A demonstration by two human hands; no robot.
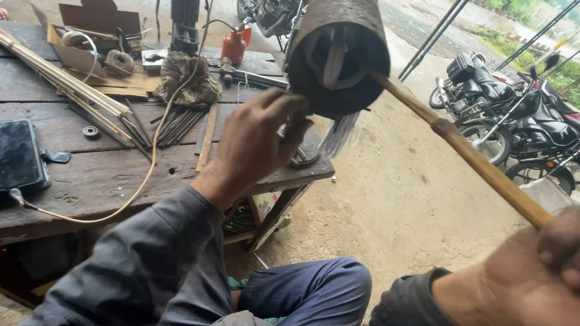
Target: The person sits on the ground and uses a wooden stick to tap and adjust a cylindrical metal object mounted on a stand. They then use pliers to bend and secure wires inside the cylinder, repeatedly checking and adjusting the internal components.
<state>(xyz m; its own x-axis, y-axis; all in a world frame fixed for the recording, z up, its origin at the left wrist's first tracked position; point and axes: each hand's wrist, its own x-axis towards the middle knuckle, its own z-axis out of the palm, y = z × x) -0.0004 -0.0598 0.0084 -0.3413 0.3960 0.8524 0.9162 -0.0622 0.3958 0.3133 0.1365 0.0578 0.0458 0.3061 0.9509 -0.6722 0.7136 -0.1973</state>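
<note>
Centre frame: left hand [258, 141] pinches the lower rim of a rusty metal cylinder [337, 45], held up at upper centre. Right hand [551, 280], lower right, grip closed around a wooden stick [465, 150] running into the cylinder's mouth. Phone [8, 156] lies on the wooden surface [101, 178], left.

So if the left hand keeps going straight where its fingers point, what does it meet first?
Most likely the open end of the dark rusty tube: the left hand has its fingers at the tube's lower rim, seemingly touching it, though depth is unclear.
</note>
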